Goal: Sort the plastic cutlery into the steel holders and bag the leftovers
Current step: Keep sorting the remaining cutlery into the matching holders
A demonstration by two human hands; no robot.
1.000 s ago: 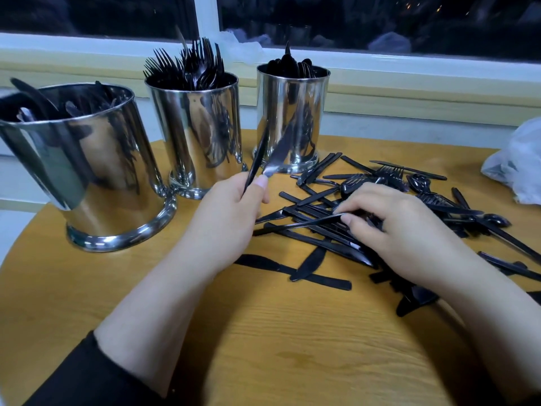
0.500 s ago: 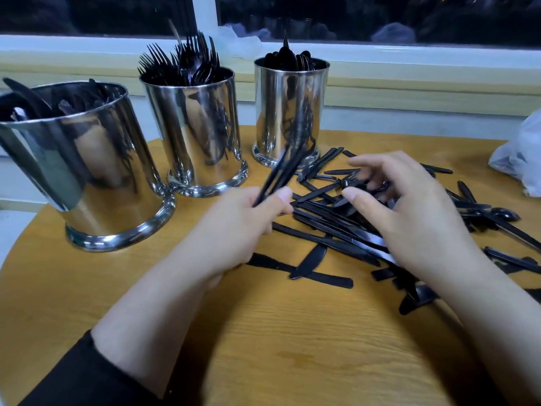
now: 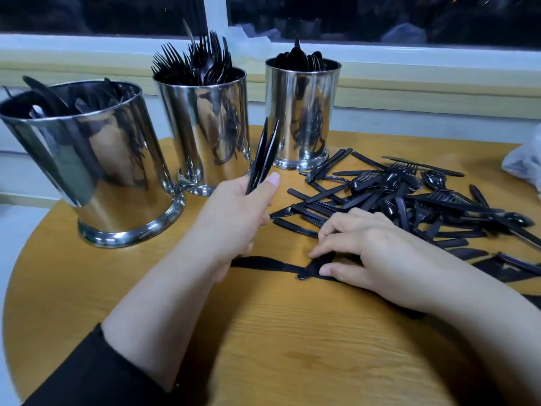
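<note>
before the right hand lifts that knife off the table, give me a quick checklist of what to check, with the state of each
1. Left hand secure on its bundle of knives: ok, thumb and fingers closed around the handles.
2. Right hand on one piece only: ok, its fingertips pinch a single knife on the table.
3. That knife free of the loose pile: ok, it lies nearer the person, apart from the heap.
4. Left holder has room: ok, knives lean loosely inside.
5. Path to that holder clear: ok, only bare tabletop lies between.
6. Bag ready for leftovers: cannot tell, only its edge shows.
</note>
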